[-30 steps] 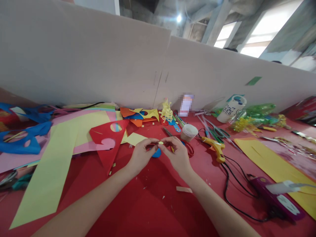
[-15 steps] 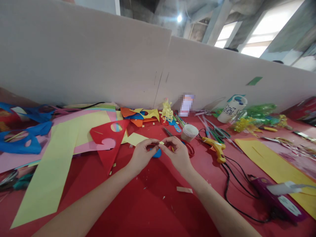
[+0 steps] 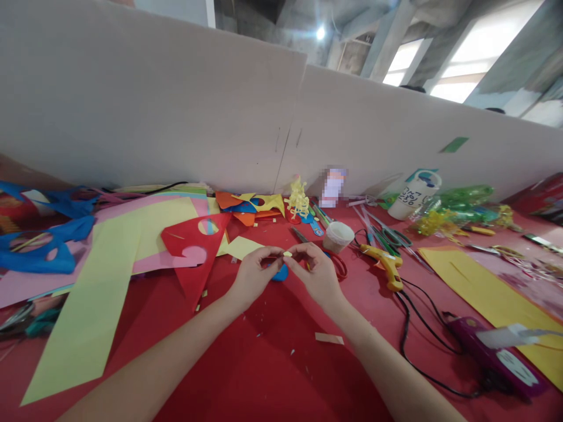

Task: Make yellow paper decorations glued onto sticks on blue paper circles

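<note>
Scarcely moved from moments earlier, pinching a small yellow piece (image 3: 287,254) between fingertips of left hand (image 3: 251,276) and right hand (image 3: 320,278), close together over the red table (image 3: 281,375) near a blue piece (image 3: 280,274), likely to steady so tiny a scrap.

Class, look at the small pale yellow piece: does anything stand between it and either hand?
Nothing visible does. The left hand and right hand meet at the small pale yellow piece, fingertips right at it. The blue piece shows below it in the picture, not between.
</note>
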A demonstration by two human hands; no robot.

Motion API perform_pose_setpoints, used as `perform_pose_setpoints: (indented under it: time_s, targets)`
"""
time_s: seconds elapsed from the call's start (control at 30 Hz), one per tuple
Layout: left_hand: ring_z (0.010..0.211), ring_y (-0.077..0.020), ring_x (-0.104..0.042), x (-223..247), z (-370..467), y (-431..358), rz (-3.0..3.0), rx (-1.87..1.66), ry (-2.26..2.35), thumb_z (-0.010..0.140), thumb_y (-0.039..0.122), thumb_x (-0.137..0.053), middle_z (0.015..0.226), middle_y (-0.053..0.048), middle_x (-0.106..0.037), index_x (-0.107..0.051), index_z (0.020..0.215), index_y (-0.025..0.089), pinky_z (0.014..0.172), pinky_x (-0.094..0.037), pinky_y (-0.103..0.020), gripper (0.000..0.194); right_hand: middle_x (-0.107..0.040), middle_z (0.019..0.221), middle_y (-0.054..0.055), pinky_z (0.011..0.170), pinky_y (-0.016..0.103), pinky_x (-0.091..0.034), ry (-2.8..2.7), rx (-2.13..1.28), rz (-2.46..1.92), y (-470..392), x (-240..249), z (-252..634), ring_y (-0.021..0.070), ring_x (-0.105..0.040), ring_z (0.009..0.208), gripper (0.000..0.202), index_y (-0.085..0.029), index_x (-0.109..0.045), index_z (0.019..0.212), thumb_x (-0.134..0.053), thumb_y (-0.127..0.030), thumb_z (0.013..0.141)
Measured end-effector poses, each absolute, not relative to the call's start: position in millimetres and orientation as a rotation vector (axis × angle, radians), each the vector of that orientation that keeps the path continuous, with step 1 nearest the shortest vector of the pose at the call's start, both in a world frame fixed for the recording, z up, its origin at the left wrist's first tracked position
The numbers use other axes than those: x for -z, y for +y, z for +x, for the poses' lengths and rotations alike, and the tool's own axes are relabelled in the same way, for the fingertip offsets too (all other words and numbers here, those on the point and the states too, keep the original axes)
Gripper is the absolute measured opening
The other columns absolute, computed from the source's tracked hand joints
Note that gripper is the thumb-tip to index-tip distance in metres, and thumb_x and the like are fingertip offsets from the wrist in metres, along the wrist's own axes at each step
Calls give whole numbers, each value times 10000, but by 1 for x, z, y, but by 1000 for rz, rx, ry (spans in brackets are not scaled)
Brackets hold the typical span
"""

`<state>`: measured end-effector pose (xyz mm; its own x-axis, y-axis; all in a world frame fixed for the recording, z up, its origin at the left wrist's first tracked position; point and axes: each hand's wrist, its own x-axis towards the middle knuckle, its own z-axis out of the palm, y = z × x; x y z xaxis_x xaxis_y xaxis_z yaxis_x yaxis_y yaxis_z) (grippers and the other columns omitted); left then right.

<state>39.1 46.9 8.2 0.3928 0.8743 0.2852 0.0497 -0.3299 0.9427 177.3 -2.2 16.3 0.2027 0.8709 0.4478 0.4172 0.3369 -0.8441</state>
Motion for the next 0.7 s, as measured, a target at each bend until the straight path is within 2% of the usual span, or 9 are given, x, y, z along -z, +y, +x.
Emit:
perform_pose_setpoints:
  time_s: [0.3, 0.47, 0.7]
  targets:
    - [752, -179, -623, 1, 39, 51, 1713, -1063, 833, 712, 248, -591, 805, -48, -682, -660, 801, 179, 684, -497, -288, 132, -592, 760, 32, 670, 312, -481, -1391, -489, -1279, -3, -17, 178, 166, -558, 697, 125, -195, -612, 782, -618, -315, 752]
    - [727, -170, -620, -14, 39, 48, 1581, -1041, 842, 699, 283, -604, 790, -44, -684, -655, 781, 163, 686, -499, -284, 154, -602, 846, 44, 743, 331, -486, -1352, -583, -1208, -4, -21, 178, 178, -576, 798, 243, -201, -609, 944, -634, -327, 736]
    - [693, -152, -607, -24, 38, 46, 1420, -1000, 827, 674, 302, -642, 743, -22, -672, -651, 764, 159, 707, -488, -286, 169, -628, 976, 68, 786, 316, -463, -1291, -632, -1290, -6, -27, 177, 176, -589, 865, 281, -195, -585, 1044, -492, -340, 822]
